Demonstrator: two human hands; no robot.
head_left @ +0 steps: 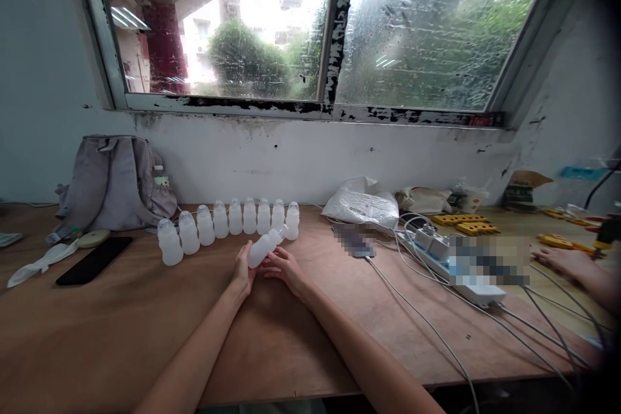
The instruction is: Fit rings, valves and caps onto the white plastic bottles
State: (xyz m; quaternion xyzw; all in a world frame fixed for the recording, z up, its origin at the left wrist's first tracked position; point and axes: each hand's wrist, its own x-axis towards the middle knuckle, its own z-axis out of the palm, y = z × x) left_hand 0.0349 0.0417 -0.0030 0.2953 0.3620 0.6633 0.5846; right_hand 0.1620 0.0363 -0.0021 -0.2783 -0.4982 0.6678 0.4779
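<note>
A frosted white baby bottle point(261, 251) is tilted in front of me, its clear capped end pointing up and to the right. My left hand point(243, 269) is wrapped around the body of this bottle from the left. From the right, my right hand point(287, 270) holds it too, with curled fingers against its side below the neck; part of the contact is hidden. Behind my hands, several similar baby bottles point(206, 226) stand upright in a curved row on the wooden table point(121, 330).
A grey backpack point(114, 178), a black phone point(94, 261) and a white strip of material point(41, 265) lie left. Right are a silvery plastic bag point(363, 202), a power strip point(478, 291) with trailing cables, yellow blocks point(478, 228), and another person's hand point(565, 260).
</note>
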